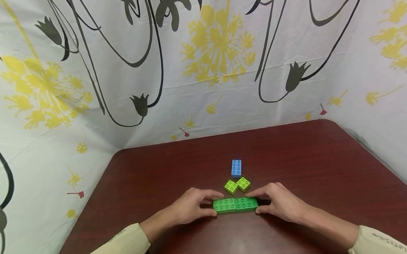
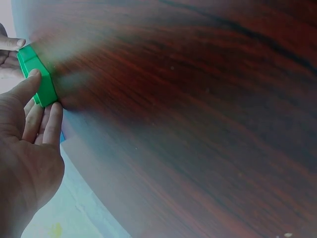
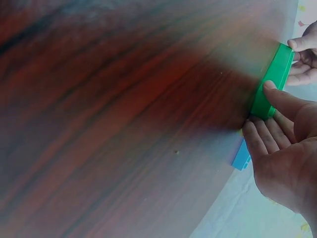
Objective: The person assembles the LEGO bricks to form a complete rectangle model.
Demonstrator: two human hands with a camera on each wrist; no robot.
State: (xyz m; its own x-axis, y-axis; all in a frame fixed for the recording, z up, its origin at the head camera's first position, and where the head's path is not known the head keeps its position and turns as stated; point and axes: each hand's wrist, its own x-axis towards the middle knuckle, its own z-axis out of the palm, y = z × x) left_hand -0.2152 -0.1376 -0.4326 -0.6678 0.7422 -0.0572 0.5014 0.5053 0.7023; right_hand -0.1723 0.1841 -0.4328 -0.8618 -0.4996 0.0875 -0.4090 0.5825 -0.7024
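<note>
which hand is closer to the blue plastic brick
Right, narrowly. The right hand grips the right end of the dark green brick row, just below-right of the blue plastic brick. The left hand grips the row's left end, slightly farther off.

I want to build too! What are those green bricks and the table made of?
The green bricks look like smooth moulded plastic: bright even colour, round studs on top. The table looks like dark reddish wood or a wood-look veneer: streaky grain, slight sheen.

A blue brick lies on the dark red table, beyond two lime bricks.
</note>
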